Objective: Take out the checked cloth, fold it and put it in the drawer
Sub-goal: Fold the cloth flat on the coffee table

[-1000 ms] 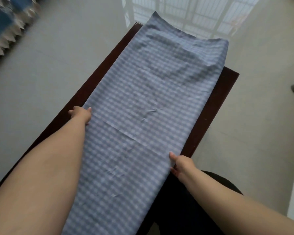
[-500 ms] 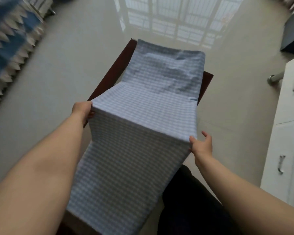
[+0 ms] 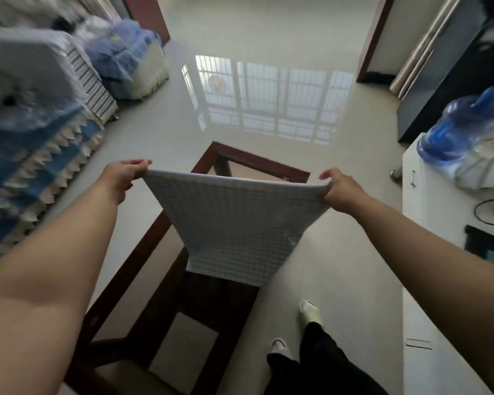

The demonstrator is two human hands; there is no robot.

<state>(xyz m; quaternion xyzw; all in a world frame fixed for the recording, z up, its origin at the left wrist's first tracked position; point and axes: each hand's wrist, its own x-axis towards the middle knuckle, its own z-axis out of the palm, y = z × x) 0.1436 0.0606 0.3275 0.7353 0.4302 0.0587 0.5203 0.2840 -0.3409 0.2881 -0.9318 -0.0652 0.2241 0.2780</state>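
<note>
nearest the viewer: the person's legs in dark trousers (image 3: 320,363) and pale slippers (image 3: 310,310), standing on the glossy floor (image 3: 268,38) at the near right of a dark wooden table frame (image 3: 143,252). above the frame: the checked cloth (image 3: 234,223), lifted clear of the table and hanging doubled from its upper edge, lower hem loose over the table's middle. left hand (image 3: 120,178): fingers closed in a pinch on the left top corner of the cloth. right hand (image 3: 340,191): thumb and curled fingers pinched shut on the right top corner, forefinger raised free. the top edge is drawn nearly taut between the two hands, with a slight sag in the centre. right of the scene: a white cabinet (image 3: 434,280) with handled fronts, carrying a blue water bottle (image 3: 465,129); judged to hold the drawer meant for the cloth. far left: covered furniture in blue fabric (image 3: 26,155). farthest: a window's reflection on the floor.

risks, as judged: the layers are held only at two corners, so a loosened pinch would let one layer slip and undo the fold; an uneven pull would skew the edges; if the hem catches on the table as it is lowered, it would wrinkle the next fold.
</note>
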